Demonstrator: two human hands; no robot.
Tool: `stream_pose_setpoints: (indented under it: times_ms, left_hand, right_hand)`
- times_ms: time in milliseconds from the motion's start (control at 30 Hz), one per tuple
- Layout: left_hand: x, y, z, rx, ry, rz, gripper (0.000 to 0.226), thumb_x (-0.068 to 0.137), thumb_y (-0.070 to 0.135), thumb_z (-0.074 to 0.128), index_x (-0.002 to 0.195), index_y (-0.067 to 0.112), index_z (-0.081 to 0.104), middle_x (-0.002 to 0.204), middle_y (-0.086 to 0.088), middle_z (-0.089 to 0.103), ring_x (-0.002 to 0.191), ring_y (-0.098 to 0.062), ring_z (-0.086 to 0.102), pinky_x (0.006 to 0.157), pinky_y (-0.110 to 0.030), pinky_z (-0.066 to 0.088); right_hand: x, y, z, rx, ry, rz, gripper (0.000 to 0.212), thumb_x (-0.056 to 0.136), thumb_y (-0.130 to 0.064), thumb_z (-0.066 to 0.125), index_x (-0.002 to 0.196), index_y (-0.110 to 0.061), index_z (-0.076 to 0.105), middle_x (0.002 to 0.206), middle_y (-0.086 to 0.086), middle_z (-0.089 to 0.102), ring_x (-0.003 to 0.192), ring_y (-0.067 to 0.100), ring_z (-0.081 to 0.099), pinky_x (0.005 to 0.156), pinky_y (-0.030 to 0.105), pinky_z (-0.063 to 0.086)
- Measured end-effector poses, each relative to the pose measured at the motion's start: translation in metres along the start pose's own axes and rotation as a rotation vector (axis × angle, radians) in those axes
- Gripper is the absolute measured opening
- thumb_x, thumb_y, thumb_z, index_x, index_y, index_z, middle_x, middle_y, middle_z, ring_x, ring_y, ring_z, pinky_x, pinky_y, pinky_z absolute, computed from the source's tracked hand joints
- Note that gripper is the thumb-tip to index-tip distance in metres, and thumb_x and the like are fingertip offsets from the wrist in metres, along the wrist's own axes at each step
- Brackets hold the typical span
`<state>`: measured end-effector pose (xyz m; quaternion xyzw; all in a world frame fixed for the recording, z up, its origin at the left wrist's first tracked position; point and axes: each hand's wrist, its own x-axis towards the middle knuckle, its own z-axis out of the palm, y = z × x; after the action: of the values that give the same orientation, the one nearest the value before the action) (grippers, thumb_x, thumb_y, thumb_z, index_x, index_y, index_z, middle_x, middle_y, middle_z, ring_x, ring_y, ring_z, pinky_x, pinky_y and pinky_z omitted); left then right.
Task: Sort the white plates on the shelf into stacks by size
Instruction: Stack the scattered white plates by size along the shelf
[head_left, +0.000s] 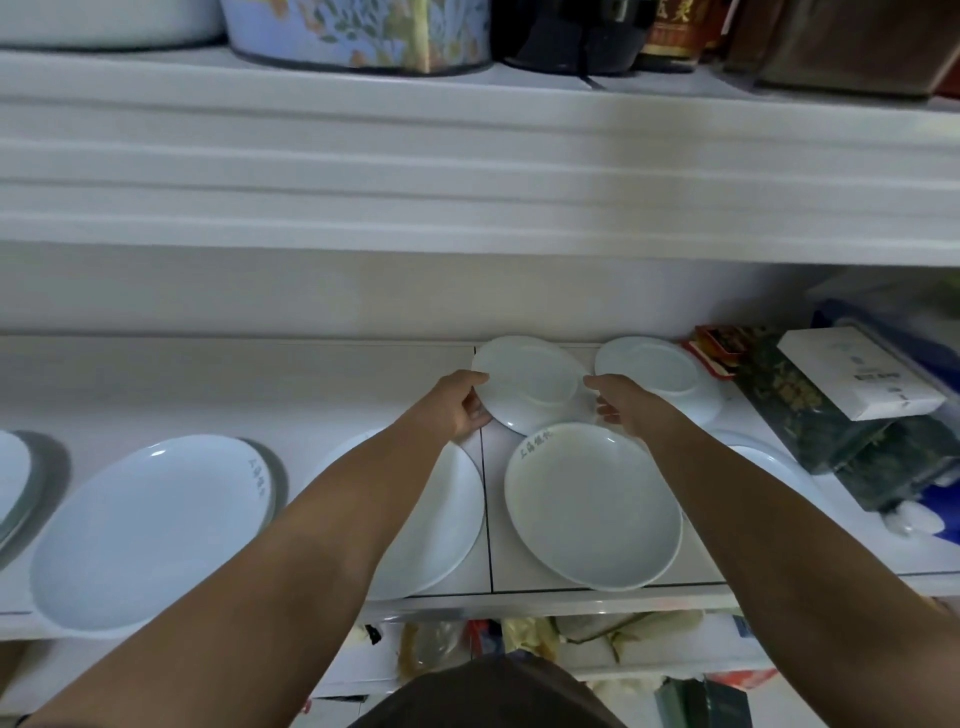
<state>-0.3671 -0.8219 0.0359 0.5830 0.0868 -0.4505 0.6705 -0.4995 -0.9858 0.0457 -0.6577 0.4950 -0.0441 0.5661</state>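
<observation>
Both hands out over the shelf (244, 384). Left hand (464, 406) clamped on the near-left rim of a small white plate (530, 382), thumb over the top edge, fingers tucked beneath. Right hand (610, 402) at the plate's right rim, fingertips curled under, so gripping it too by the look of it, though the contact itself is partly hidden. Plate tilted, far edge raised, near edge low and just overlapping a larger lettered plate (592, 506) in front. Two-handed hold probably to keep glazed ware level and clear of its neighbours while moving.

Just right of it, another small plate (657, 376), seemingly resting on a wider one; likely the matching size, so a sensible destination. Under the left forearm, a big plate (441, 514). Further left, a large oval dish (150, 530) sitting on something darker-rimmed. Sorting clearly unfinished: sizes scattered singly along the board.

Containers: upper shelf carrying a flowered basin (358, 31) and a dark pot (569, 34), contents out of sight. Far right, stacked boxes (826, 410), closed.
</observation>
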Motion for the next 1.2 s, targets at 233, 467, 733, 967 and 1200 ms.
stream_pose_setpoints:
  times_ms: [233,467,733,967,1200]
  left_hand:
    - [-0.015,0.009,0.006,0.086,-0.013,0.163,0.040,0.090,-0.012,0.045,0.131,-0.010,0.045,0.110,-0.023,0.058,0.105,-0.035,0.058,0.094,-0.047,0.048]
    - [-0.042,0.031,0.014,0.200,0.034,0.450,0.021,0.091,-0.010,0.045,0.097,0.008,0.055,0.086,-0.011,0.057,0.088,-0.024,0.056,0.058,-0.023,0.049]
    - [-0.084,0.020,-0.014,0.609,0.164,0.741,0.027,0.085,-0.009,0.051,0.079,0.017,0.051,0.090,-0.008,0.059,0.078,-0.018,0.053,0.057,-0.017,0.040]
    - [-0.130,-0.014,-0.048,0.955,0.103,0.940,0.050,0.069,-0.020,0.049,0.064,0.030,0.048,0.075,-0.003,0.057,0.073,-0.021,0.056,0.064,-0.031,0.045]
    - [-0.152,-0.063,-0.106,1.225,0.304,0.934,0.038,0.067,-0.018,0.051,0.063,0.019,0.061,0.088,0.002,0.073,0.093,-0.022,0.064,0.081,-0.040,0.053]
  right_hand:
    - [-0.012,-0.004,0.010,0.026,-0.073,-0.031,0.051,0.096,-0.035,0.050,0.138,-0.008,0.042,0.127,0.008,0.049,0.103,0.020,0.045,0.107,0.035,0.034]
    - [-0.029,-0.015,0.019,0.157,-0.099,-0.119,0.053,0.098,-0.041,0.043,0.140,-0.008,0.041,0.143,0.012,0.045,0.112,0.026,0.051,0.106,0.038,0.037]
    - [-0.068,-0.029,0.032,0.637,-0.299,-0.055,0.067,0.097,-0.057,0.025,0.145,-0.010,0.029,0.140,0.027,0.046,0.128,0.038,0.050,0.106,0.047,0.038]
    - [-0.095,-0.019,0.059,0.631,-0.410,-0.059,0.071,0.095,-0.062,0.022,0.144,-0.012,0.032,0.139,0.024,0.048,0.121,0.034,0.057,0.101,0.043,0.041]
    - [-0.116,0.012,0.090,0.300,-0.335,-0.056,0.024,0.095,-0.030,0.051,0.075,-0.016,0.052,0.079,0.005,0.055,0.060,0.016,0.050,0.054,0.026,0.039]
